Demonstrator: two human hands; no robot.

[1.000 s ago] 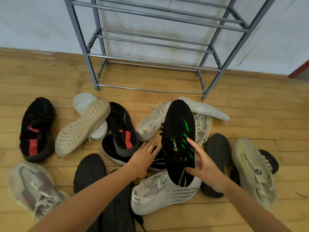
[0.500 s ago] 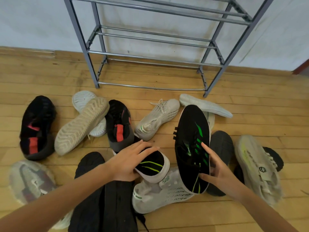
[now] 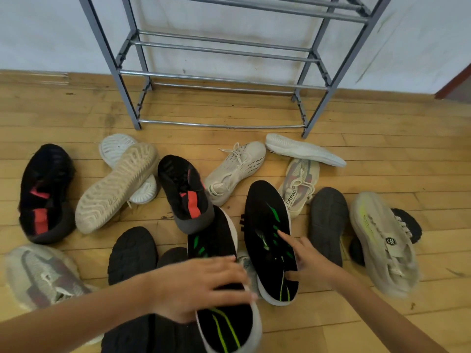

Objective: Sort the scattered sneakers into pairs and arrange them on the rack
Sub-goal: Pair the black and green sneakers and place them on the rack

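I see smooth black soles with green streaks on two upturned sneakers amid the pile on plank flooring. My left hand (image 3: 204, 284), blurred, seems clamped over the near black-soled sneaker (image 3: 224, 324); my right hand (image 3: 309, 262) grips the heel edge of the other black-soled sneaker (image 3: 267, 230), forefinger stretched along its sole. Bare floor lies open before the empty grey metal rack (image 3: 219, 80).
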